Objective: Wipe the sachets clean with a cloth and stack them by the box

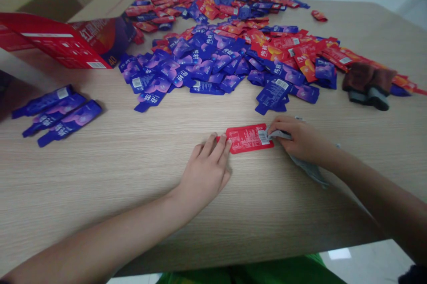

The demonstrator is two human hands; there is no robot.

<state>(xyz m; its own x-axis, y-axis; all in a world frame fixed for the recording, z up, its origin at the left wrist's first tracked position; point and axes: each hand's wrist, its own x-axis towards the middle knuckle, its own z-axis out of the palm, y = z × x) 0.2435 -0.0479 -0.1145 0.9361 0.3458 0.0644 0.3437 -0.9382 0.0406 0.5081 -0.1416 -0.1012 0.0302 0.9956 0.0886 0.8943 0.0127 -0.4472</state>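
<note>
A red sachet (pixel 245 138) lies flat on the table, its printed back with a barcode facing up. My left hand (pixel 208 164) rests on the table with fingers stretched out, the fingertips pressing on the sachet's narrow left end. At the sachet's right end, my right hand (pixel 298 139) is closed on a grey cloth (pixel 310 169), pinching it against the barcode area. Part of the cloth hangs below my wrist onto the table.
A large heap of purple sachets (pixel 200 62) and red sachets (pixel 300 53) spreads across the back. Several purple sachets (pixel 63 115) lie at the left, below an opened red cardboard box (pixel 63 39). Brown-and-grey folded fabric (pixel 369 84) sits at the right. The table's front edge (pixel 253 262) is near me.
</note>
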